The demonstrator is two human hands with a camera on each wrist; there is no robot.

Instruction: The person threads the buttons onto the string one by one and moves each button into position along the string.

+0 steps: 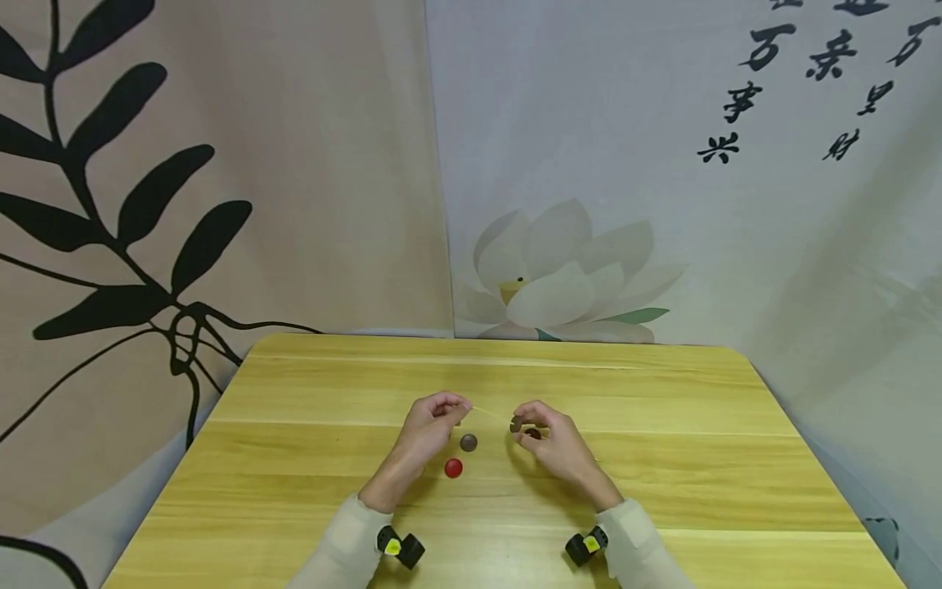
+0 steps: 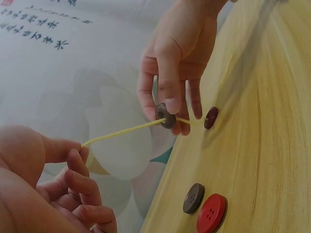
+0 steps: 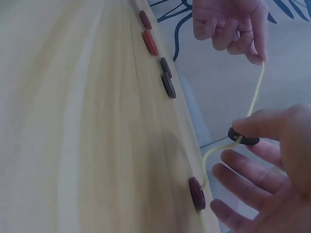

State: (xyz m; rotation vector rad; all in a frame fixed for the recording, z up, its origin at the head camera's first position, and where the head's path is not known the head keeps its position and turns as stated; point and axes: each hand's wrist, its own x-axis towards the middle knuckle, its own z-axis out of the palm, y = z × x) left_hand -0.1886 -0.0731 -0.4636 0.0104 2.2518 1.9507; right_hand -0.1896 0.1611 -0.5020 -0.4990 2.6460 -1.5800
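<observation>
A yellow string [image 2: 124, 131] runs taut between the hands. My left hand [image 1: 432, 424] pinches its end between thumb and forefinger. In my right hand [image 1: 559, 446], thumb and forefinger pinch a dark brown button [image 2: 164, 115] threaded on the string. Farther along the string, a dark red button [image 2: 211, 118] hangs below the right fingers, close to the tabletop. A grey-brown button [image 1: 468, 442] and a bright red button [image 1: 453, 468] lie flat on the table, nearer the left hand. The right palm hides part of the string in the head view.
The wooden table [image 1: 699, 491] stands against patterned cloth hangings [image 1: 338, 164]. In the right wrist view, another dark red button [image 3: 145, 20] and a second dark button [image 3: 165, 67] also lie on the tabletop.
</observation>
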